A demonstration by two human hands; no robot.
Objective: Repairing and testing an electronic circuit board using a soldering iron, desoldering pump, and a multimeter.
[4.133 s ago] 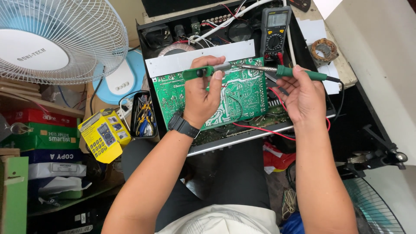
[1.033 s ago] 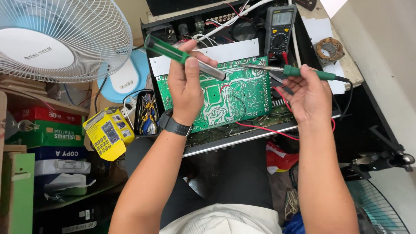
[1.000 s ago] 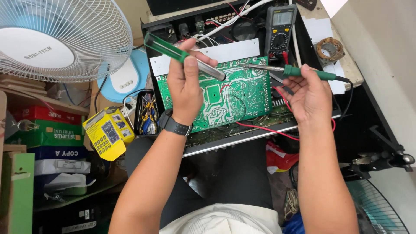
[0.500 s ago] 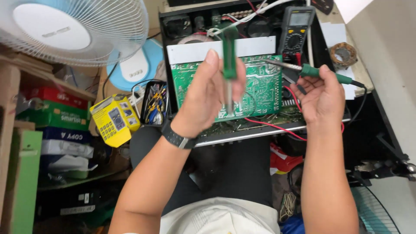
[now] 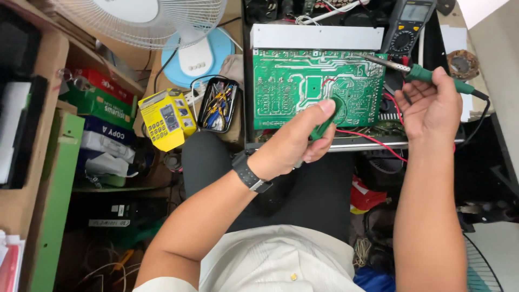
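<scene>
The left hand (image 5: pixel 294 143) is closed around a green-handled tool (image 5: pixel 324 125), its upper end angled up-right over the green circuit board (image 5: pixel 303 81). Farther off, the right hand (image 5: pixel 430 105) pinches a green soldering iron (image 5: pixel 419 71) lying almost level, its metal tip pointing left over the board's upper right corner.

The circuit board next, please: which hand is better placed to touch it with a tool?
Probably the right hand: its soldering iron already has its tip at the circuit board, while the left hand grips a green tool in its fist.
</scene>
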